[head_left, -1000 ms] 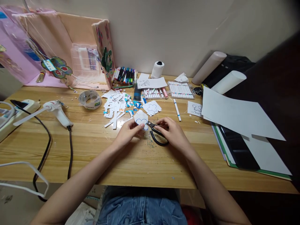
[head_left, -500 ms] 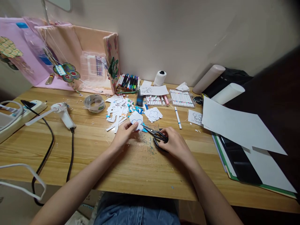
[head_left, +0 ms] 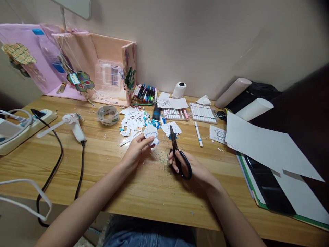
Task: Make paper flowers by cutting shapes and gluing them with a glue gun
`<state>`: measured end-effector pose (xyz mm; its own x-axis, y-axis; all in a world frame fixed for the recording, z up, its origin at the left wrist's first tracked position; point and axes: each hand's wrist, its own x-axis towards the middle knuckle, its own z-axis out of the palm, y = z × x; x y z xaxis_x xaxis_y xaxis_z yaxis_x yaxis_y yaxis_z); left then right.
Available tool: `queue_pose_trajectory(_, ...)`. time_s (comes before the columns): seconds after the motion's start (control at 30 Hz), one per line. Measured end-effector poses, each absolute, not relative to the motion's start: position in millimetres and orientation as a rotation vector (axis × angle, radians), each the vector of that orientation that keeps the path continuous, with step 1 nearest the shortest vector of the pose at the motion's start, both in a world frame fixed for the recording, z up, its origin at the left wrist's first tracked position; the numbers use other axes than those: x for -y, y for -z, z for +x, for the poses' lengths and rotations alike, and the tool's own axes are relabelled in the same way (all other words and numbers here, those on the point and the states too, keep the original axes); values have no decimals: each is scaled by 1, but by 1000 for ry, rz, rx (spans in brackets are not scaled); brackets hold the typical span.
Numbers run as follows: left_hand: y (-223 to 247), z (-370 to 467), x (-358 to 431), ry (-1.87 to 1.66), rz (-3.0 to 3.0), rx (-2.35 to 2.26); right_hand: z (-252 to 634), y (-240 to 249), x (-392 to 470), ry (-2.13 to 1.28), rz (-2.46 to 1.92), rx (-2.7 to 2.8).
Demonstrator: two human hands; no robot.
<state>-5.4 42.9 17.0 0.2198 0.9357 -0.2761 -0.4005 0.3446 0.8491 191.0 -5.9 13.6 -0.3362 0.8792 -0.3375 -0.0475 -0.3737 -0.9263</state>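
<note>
Between thumb and fingers, my left hand (head_left: 137,149) pinches a small white paper piece (head_left: 151,133) with a blue flower outline. To its right, my right hand (head_left: 189,164) is wrapped round black-handled scissors (head_left: 175,144). Their blades look closed and point away from me, clear of the held paper. Just beyond the blade tips lies another white paper (head_left: 167,128) with a flower outline. White and blue paper scraps (head_left: 132,118) are heaped behind my left hand.
A tape roll (head_left: 108,115), glue gun (head_left: 74,127) and power strip (head_left: 46,118) are on the left. Marker boxes (head_left: 203,113) and a thread spool (head_left: 179,90) stand at the back. Large white sheets (head_left: 267,144) lie right, near a loose marker (head_left: 198,134).
The scissors have come away from the held paper and turned to point forward, their blades now together. The whole view has shifted slightly.
</note>
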Motion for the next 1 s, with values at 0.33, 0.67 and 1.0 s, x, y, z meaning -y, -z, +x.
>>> queue_pose_trajectory(0.33,-6,-1,-44,-1001,821,-810,180,-5,14,-2165,-836,985)
queue_pose_trajectory(0.67,-3,-3,-50,-773,734,-568,178,-18,18,-2297,-787,946)
queue_pose_trajectory(1.0,-9,1,-44,-974,742,-809,161,1,24,-2041,-836,1196)
